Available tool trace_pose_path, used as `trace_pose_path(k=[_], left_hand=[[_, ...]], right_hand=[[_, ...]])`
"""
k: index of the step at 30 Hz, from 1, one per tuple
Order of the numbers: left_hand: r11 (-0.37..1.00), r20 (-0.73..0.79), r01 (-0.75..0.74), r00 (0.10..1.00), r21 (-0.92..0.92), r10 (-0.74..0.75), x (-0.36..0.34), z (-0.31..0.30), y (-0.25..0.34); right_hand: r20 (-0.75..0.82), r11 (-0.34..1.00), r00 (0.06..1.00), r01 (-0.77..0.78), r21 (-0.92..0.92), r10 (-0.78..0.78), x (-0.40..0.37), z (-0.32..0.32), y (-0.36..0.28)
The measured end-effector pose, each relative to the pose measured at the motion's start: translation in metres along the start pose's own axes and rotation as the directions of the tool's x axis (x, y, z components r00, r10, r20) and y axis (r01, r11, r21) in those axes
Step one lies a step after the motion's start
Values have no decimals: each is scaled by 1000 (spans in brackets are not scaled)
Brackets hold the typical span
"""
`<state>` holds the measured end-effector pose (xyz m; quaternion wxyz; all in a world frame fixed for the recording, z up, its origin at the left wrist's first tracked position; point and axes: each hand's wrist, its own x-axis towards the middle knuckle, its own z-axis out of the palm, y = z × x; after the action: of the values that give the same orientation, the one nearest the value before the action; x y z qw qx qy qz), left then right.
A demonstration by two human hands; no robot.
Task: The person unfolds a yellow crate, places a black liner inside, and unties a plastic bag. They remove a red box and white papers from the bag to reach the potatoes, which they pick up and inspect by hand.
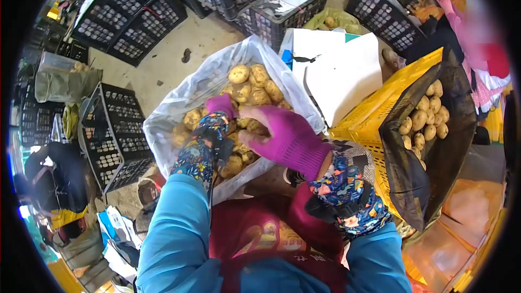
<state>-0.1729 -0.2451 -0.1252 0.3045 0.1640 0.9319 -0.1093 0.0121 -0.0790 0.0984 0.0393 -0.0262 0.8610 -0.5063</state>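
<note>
A white translucent plastic bag (184, 100) stands open in front of me, with many potatoes (258, 97) in it. My left hand (221, 104), in a purple knit glove, reaches down among the potatoes on the left of the bag; its fingers are hidden, so any grip cannot be made out. Over the right part of the bag is my right hand (287, 138), gloved the same way. Its fingers point left and its thumb is apart from them, with potatoes visible through the gap. Floral sleeve covers are on both my forearms.
To the right stands a yellow crate (353, 125) lined with dark material, holding potatoes (429, 116). White board (339, 76) lies beyond the bag. Black crates (127, 13) stand behind, and another black crate (116, 135) is on the left. A person in pink (461, 32) is at upper right.
</note>
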Motion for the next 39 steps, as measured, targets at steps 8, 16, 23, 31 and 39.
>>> trace_pose_path(k=[8, 16, 23, 31, 39], left_hand=[[-442, -282, -173, 940, -880, 192, -76, -8, -40], [-751, -282, 75, 899, -656, 336, -248, -77, -8], [-320, -393, -307, 884, -896, 251, -279, -72, -56], [-574, -362, -170, 901, -801, 239, -278, -78, -53], [606, -801, -647, 598, -464, 25, -231, -49, -86]], right_hand=[[-138, 979, 988, 35, -203, -64, 18, 4, 4], [-142, 953, 959, 212, -216, -246, 34, 52, -11], [36, 969, 969, 245, -20, -244, 40, 66, -2], [-2, 904, 917, 394, 167, -399, 39, 71, -16], [67, 960, 972, 208, 189, -224, 37, 65, -33]])
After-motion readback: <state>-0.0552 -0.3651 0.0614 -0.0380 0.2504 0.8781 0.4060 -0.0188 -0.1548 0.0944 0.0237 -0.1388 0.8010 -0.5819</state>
